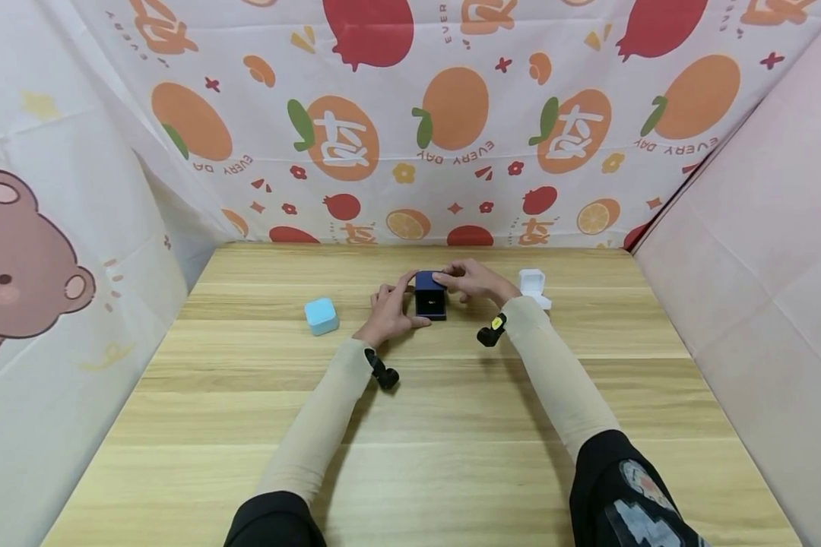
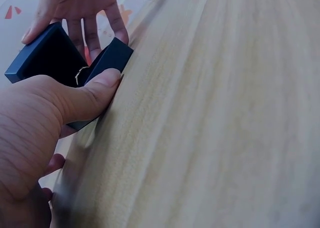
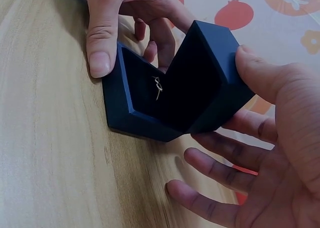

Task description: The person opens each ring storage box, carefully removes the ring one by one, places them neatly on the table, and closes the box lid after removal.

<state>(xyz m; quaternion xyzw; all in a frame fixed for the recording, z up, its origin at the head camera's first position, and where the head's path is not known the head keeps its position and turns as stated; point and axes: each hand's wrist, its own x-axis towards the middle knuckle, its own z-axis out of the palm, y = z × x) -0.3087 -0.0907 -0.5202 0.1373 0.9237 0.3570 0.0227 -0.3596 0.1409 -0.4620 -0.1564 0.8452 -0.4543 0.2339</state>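
A dark blue ring box stands on the table with its lid raised. A thin gold-coloured ring sits upright in the black interior. My left hand grips the base, its thumb on the front edge in the left wrist view and its index finger reaching toward the back. My right hand pinches the lid between thumb and index finger, the other fingers spread out behind and below it. In the right wrist view the lid tilts well back from the base.
A light blue rounded box lies left of my left hand, its lid down. Just right of my right hand is a small white box with its lid up. The wooden table meets a fruit-print cloth at the back.
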